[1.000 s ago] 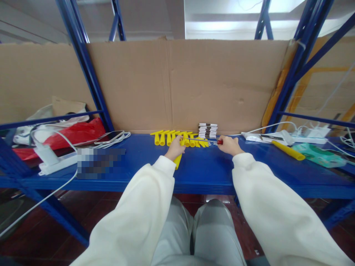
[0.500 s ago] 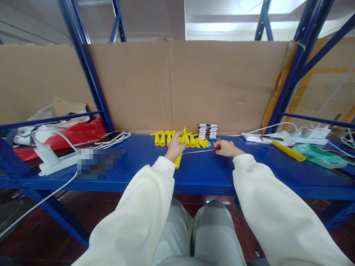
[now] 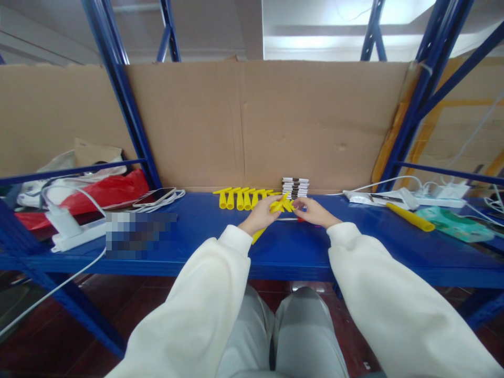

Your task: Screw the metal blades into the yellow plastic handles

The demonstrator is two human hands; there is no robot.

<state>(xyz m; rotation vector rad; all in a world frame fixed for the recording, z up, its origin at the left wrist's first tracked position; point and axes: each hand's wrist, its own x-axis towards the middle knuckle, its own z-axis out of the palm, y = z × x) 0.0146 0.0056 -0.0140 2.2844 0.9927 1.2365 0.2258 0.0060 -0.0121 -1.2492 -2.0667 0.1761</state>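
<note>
My left hand [image 3: 263, 214] is closed around a yellow plastic tube with fin-like parts [image 3: 280, 203]; its lower end [image 3: 258, 235] slants out below the palm. Close by on the right, my right hand [image 3: 314, 211] has its fingertips bent together beside those fins. Whether it pinches a small part there I cannot make out. Beneath my hands, a screwdriver [image 3: 286, 219] lies on the blue shelf, its red handle partly hidden under my right hand. Behind my left hand stands a row of yellow flared tubes [image 3: 240, 201] with thin crosspieces.
A stack of white strips with dark bands [image 3: 295, 186] sits against the cardboard panel [image 3: 315, 121]. Farther right lie a yellow cone [image 3: 410, 217], a green packet [image 3: 454, 223] and power strips with cables. At left are a phone [image 3: 155, 197], coiled cable and a red bag [image 3: 106, 191].
My right hand has let go of the screwdriver handle and moved left towards my left hand. My left hand has shifted right and turned, still gripping the yellow tube.
</note>
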